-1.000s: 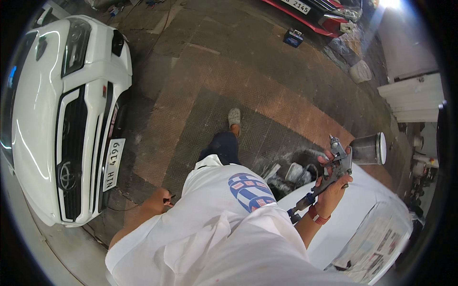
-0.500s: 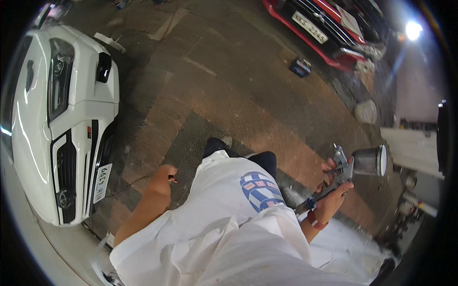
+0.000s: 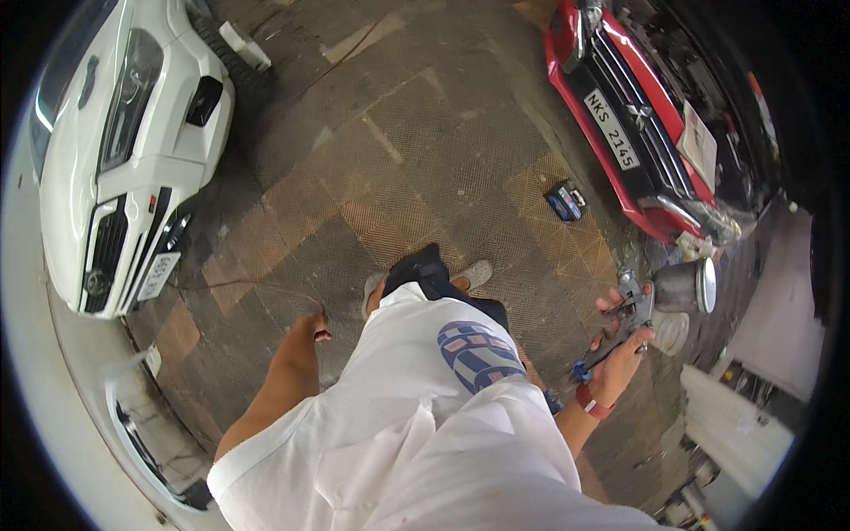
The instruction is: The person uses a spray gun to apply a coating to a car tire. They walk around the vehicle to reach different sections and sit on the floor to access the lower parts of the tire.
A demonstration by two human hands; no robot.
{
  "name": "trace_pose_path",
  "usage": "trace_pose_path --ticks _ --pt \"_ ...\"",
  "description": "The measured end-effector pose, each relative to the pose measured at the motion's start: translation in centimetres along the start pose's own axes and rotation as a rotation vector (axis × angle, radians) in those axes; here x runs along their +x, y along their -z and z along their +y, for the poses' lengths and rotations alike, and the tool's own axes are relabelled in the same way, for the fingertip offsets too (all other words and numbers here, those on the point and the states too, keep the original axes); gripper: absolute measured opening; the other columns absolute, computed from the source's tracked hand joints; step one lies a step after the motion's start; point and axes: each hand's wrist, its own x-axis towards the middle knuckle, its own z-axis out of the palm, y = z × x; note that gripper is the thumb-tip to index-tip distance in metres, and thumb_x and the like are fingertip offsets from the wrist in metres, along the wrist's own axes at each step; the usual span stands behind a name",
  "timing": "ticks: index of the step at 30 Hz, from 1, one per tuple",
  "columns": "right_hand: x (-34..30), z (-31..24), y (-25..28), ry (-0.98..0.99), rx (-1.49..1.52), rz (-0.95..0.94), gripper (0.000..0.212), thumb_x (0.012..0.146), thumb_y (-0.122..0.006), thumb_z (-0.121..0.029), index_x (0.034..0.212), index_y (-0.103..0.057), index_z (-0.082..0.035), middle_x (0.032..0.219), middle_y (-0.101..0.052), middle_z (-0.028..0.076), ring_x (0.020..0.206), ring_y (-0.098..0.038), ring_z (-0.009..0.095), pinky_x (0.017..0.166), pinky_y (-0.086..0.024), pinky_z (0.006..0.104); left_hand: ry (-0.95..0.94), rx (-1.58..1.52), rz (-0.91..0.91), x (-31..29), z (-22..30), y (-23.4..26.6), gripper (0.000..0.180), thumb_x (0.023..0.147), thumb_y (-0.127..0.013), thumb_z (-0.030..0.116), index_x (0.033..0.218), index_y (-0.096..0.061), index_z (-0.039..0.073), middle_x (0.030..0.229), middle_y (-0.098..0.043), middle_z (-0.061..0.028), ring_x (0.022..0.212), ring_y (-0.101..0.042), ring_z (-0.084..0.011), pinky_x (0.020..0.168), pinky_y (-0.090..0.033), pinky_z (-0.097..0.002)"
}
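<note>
My right hand (image 3: 620,354), with a red band at its wrist, is closed around the handle of a metal spray gun (image 3: 636,305). A grey cup (image 3: 680,288) with a pale rim sits on the gun and tilts to the right. At the gun's lower end is a blue fitting (image 3: 580,372). My left hand (image 3: 317,327) hangs at my left side with its fingers curled in. What it holds, if anything, is hidden. A thin dark hose or cord (image 3: 252,282) runs along the floor toward that hand.
A white vehicle (image 3: 133,159) stands at the left. At the far right is a red car (image 3: 611,124) with its engine bay exposed. A black and blue car battery (image 3: 565,201) sits on the tiled floor (image 3: 381,150). Behind the spray gun stands a whitish bucket (image 3: 670,334).
My view has shifted, bringing the red car and battery lower in the picture. Both my feet now show. The spray gun stays in my right hand, and my left arm still hangs down.
</note>
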Motion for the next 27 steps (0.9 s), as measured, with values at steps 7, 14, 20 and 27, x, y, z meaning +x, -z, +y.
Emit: trace_pose_path --ticks 7,14,20,27 --pt "11.9 0.8 7.2 0.017 -0.047 -0.195 0.102 0.099 -0.041 -0.084 0.169 -0.034 -0.011 0.138 -0.07 0.019 0.11 -0.074 0.022 0.052 -0.048 0.0246 0.113 -0.113 -0.123 -1.0 -3.0 -17.3 0.042 0.116 -0.045 0.025 0.107 -0.076 -0.001 0.093 -0.083 -0.0111 0.061 -0.071 -0.0164 0.051 -0.053 -0.0344" --pt "21.0 -1.5 2.7 0.009 -0.053 -0.344 0.104 0.096 -0.043 -0.086 0.17 -0.032 -0.014 0.139 -0.069 0.019 0.114 -0.073 0.022 0.052 -0.048 0.0228 0.013 -0.166 -0.165 -4.3 6.5 -21.1 0.043 0.114 -0.042 0.023 0.112 -0.075 -0.002 0.085 -0.081 -0.0121 0.058 -0.067 -0.0177 0.051 -0.054 -0.0343" --pt "28.3 -2.7 2.1 -0.01 -0.088 -0.449 0.1 0.1 -0.035 -0.083 0.169 -0.031 -0.011 0.135 -0.071 0.019 0.11 -0.073 0.022 0.052 -0.05 0.025 0.053 -0.566 -0.096 -4.4 12.7 -22.7 0.031 0.111 -0.051 0.023 0.115 -0.071 -0.001 0.075 -0.066 -0.0083 0.061 -0.059 -0.0172 0.057 -0.051 -0.0352" --pt "35.6 -1.4 6.0 0.057 -0.059 -0.721 0.092 0.103 -0.039 -0.079 0.17 -0.031 -0.015 0.134 -0.071 0.021 0.11 -0.075 0.024 0.052 -0.051 0.0251 -0.169 -0.347 0.16 -4.5 7.5 -38.5 0.022 0.101 -0.067 0.014 0.101 -0.078 -0.005 0.083 -0.076 -0.0152 0.067 -0.076 -0.0234 0.058 -0.062 -0.0426"
